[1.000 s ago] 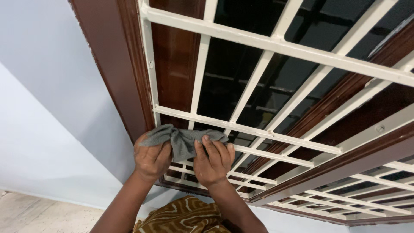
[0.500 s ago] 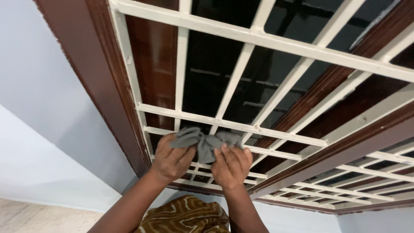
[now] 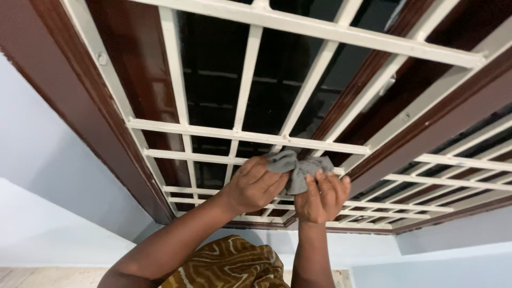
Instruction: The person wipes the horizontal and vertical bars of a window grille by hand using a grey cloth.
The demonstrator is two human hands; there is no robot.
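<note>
A grey cloth [image 3: 293, 168] is bunched over a horizontal bar of the white metal window grille [image 3: 250, 136]. My left hand [image 3: 254, 185] grips the cloth's left end and my right hand [image 3: 321, 196] grips its right end, both pressed against the bar. Behind the grille are dark glass panes and a brown wooden window frame [image 3: 48, 96]. Part of the cloth is hidden behind my fingers.
A pale blue wall [image 3: 37, 176] surrounds the window on the left and below. A brown wooden mullion [image 3: 426, 114] splits the window, with more white grille bars [image 3: 453, 181] to the right. Brown patterned clothing [image 3: 226, 266] shows at the bottom.
Both hands and the cloth have slid to the right along the grille bar. The view has also shifted, so the frame sits further left.
</note>
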